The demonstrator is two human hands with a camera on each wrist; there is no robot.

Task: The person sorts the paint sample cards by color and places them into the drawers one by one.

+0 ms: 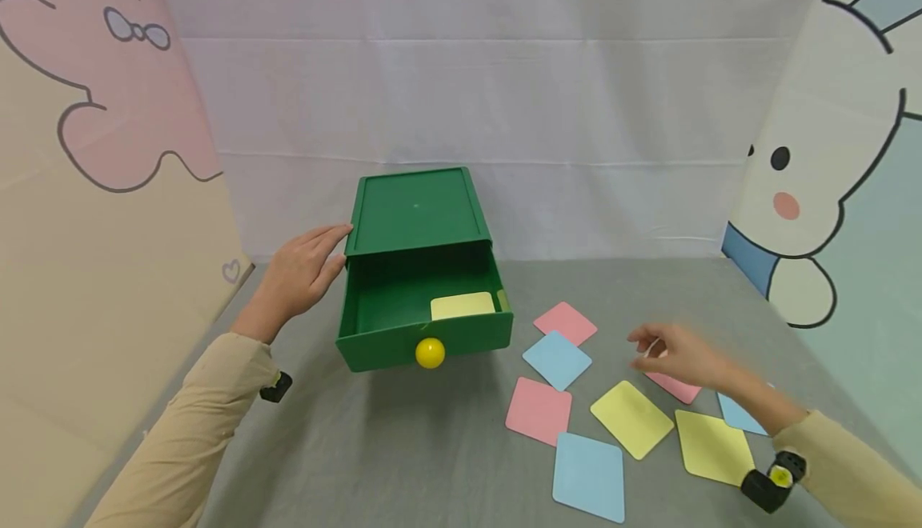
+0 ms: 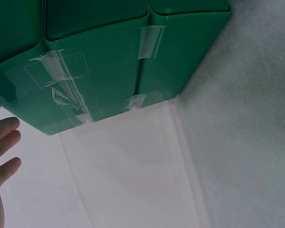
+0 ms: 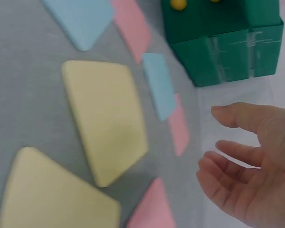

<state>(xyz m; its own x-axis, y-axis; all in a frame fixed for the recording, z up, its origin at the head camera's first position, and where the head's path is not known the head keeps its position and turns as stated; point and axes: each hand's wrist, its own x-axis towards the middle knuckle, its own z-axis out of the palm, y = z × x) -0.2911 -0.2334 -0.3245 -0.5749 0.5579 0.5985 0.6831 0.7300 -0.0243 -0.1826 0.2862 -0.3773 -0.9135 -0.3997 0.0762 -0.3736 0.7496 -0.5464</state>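
A green drawer box (image 1: 421, 212) stands on the table, its top drawer (image 1: 389, 292) pulled out toward me. One yellow card (image 1: 461, 306) lies in that drawer, and a yellow round knob (image 1: 430, 353) sits on its front. My left hand (image 1: 298, 272) rests with extended fingers at the box's left side, fingertips right at its upper edge. Over the cards on the right hovers my right hand (image 1: 680, 356), its fingers loosely bent and nothing between them. A pink card (image 1: 673, 386) shows partly beneath it. Two yellow cards (image 1: 632, 420) lie just in front of this hand.
More loose cards are spread right of the box: a pink card (image 1: 565, 322), a blue card (image 1: 557, 360), another pink card (image 1: 539, 410) and a larger-looking blue card (image 1: 588, 476). A blue card (image 1: 742, 414) is partly under the right forearm. A white cloth wall (image 1: 576, 112) closes the back.
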